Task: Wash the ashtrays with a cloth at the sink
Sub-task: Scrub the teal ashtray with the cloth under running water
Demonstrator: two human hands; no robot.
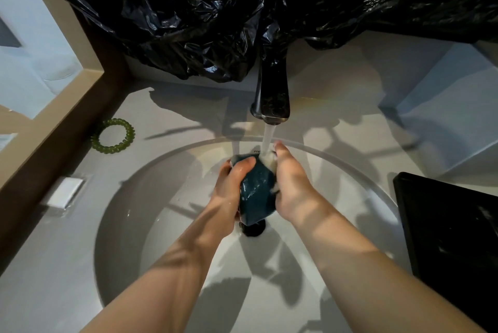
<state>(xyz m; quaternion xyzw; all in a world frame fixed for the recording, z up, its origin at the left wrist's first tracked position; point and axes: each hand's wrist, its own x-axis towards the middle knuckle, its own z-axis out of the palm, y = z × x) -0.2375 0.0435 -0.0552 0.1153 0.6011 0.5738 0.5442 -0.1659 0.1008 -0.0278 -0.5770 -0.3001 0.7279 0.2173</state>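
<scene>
A dark teal ashtray (257, 192) is held upright over the white sink basin (161, 198), under running water from the dark faucet (272, 93). My left hand (231, 187) grips its left side, thumb curled over the top edge. My right hand (291, 187) presses a pale, sudsy cloth (270, 161) against its right side; most of the cloth is hidden behind the hand. The dark drain (253, 229) lies just below the ashtray.
A green beaded bracelet (113, 135) and a small white rectangular bar (66, 192) lie on the grey counter to the left. A black tray (452, 225) sits at the right. Crumpled black plastic (215, 9) hangs behind the faucet. A brown-framed ledge runs along the left.
</scene>
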